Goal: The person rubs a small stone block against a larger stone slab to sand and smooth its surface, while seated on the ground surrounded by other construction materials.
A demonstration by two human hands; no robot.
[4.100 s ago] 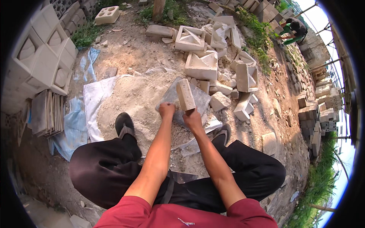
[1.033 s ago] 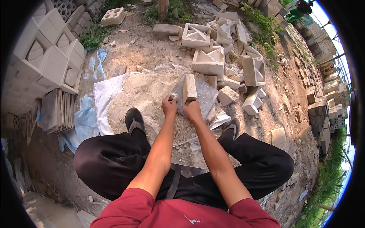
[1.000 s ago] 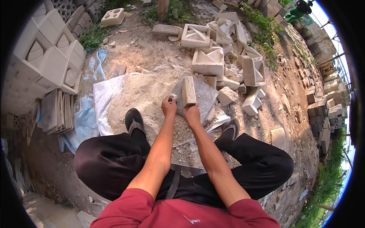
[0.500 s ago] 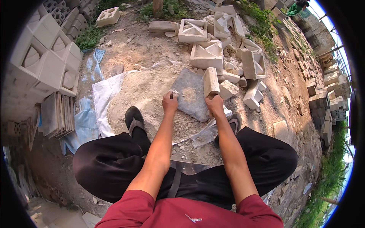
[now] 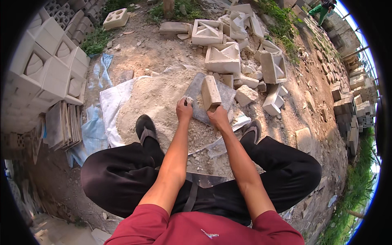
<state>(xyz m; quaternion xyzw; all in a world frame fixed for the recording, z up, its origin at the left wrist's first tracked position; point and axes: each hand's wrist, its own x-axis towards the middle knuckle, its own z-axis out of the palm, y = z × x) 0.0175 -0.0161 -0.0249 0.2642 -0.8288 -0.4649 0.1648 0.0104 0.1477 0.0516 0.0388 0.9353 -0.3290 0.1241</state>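
Observation:
My right hand (image 5: 218, 117) is closed round the near end of a beige rectangular block (image 5: 211, 92), which points away from me above a flat grey slab (image 5: 227, 93). To its left, my left hand (image 5: 184, 110) has its fingers curled round a small whitish lump (image 5: 188, 100), perhaps a piece of broken block. This hand is at the slab's left edge, over a pile of pale sandy rubble (image 5: 155, 98). The slab lies tilted on the rubble, with crumbs on its surface.
Hollow moulded blocks (image 5: 222, 57) and broken pieces lie beyond the slab. White sheeting (image 5: 110, 110) edges the rubble. Stacked pale blocks (image 5: 53, 65) and leaning thin boards (image 5: 63, 124) stand at left. A person in green trousers (image 5: 320, 13) is far right.
My right hand has carried the block leftward from the slab's right edge to above its middle. My left hand has shifted only slightly. More of the distant person shows.

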